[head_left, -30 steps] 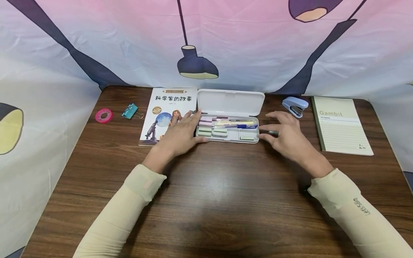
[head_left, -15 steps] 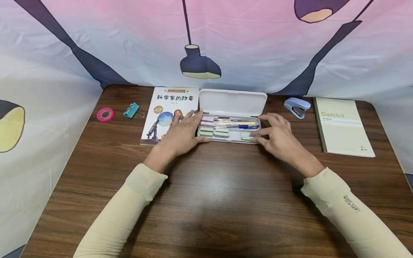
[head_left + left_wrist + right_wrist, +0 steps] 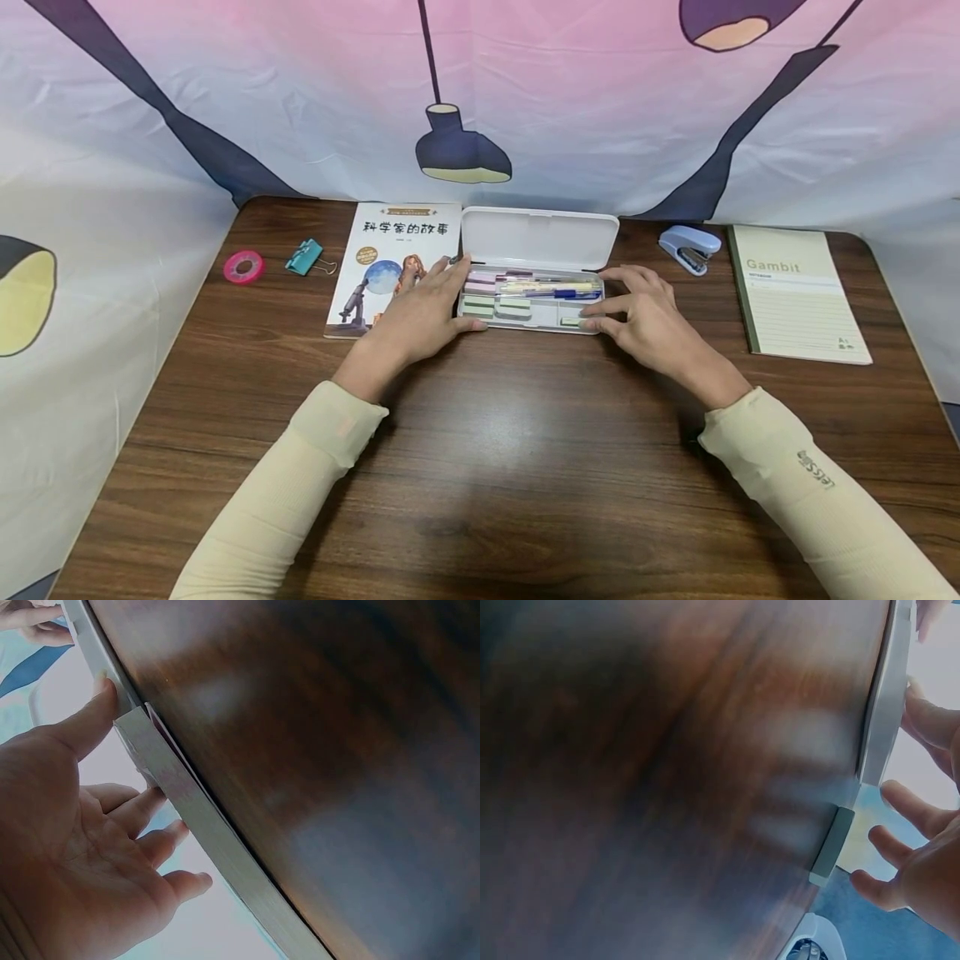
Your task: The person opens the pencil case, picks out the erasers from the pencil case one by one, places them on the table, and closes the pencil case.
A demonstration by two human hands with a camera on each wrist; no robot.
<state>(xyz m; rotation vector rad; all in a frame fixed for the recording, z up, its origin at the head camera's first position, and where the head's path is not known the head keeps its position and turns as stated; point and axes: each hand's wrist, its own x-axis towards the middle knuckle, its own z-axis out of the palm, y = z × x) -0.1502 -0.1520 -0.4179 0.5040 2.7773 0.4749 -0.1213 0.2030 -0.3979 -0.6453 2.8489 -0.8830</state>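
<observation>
An open white pencil case (image 3: pixel 543 312) stands at the back of the table, its lid (image 3: pixel 538 237) raised. Inside lie pens (image 3: pixel 551 288), purple blocks (image 3: pixel 480 282) and green-and-white blocks (image 3: pixel 513 307). My left hand (image 3: pixel 420 312) rests at its left end, thumb along the front edge, the other fingers spread over a picture book (image 3: pixel 405 229). From the right end, my right hand (image 3: pixel 648 312) reaches over the rim. Its thumb and index finger pinch the end of a small green block (image 3: pixel 568 322) in the front right compartment; the other fingers stay outside.
A grey-green block (image 3: pixel 832 846) lies on the table beyond the case's right end. Further right are a blue stapler (image 3: pixel 690 248) and a notebook (image 3: pixel 798 292). At left sit a teal binder clip (image 3: pixel 303 257) and a pink tape roll (image 3: pixel 243 267). A printed curtain (image 3: pixel 555 108) hangs behind.
My right hand has moved left from beside the case, bringing its thumb and index finger over the rim to the small green block. My left hand has stayed at the left end.
</observation>
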